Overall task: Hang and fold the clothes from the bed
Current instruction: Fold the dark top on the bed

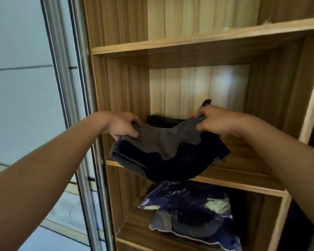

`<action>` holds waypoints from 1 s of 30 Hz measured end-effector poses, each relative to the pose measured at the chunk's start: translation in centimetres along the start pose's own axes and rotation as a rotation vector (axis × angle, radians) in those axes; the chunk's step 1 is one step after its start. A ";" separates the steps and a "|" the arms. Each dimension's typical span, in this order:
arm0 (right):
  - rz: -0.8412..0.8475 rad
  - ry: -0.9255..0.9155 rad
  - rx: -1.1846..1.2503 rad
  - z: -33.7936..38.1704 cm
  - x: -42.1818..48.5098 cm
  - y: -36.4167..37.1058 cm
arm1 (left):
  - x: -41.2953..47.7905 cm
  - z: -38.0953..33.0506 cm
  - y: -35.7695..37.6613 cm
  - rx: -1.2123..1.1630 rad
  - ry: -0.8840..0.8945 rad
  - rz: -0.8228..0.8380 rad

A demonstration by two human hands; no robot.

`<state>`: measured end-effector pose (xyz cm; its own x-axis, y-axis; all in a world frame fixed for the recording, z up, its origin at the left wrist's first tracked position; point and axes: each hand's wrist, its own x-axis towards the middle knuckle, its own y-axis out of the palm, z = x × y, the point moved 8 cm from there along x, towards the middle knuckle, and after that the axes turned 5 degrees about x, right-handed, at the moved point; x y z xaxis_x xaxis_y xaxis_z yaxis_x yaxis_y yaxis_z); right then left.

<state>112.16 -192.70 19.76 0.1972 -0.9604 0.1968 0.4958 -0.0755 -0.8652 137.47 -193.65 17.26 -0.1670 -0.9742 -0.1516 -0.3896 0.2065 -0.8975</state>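
Left hand (122, 125) and right hand (213, 121) each pinch the folded clothes (169, 153) over the wooden shelf (243, 185)

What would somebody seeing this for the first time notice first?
The eye lands first on the two hands, left hand and right hand, gripping a folded stack of grey and dark clothes in the centre of the view, at the front of the middle shelf of a wooden wardrobe. Just below, in the next compartment, lies a blue patterned bundle. A metal sliding-door frame runs down the left.
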 end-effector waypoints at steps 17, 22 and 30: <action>-0.127 0.201 0.301 -12.0 15.6 0.6 | 23.8 -0.1 -4.0 -0.051 0.219 -0.284; -0.225 0.229 0.354 -14.5 22.9 0.2 | 31.8 0.3 -6.0 -0.043 0.274 -0.417; -0.098 0.403 -0.109 -21.7 29.5 7.0 | 41.0 5.3 -0.8 0.398 -0.056 -0.277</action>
<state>103.04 -227.40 9.52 -0.2036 -0.9736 0.1036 0.3989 -0.1791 -0.8994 135.70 -234.21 9.54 -0.0527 -0.9933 0.1027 -0.0345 -0.1010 -0.9943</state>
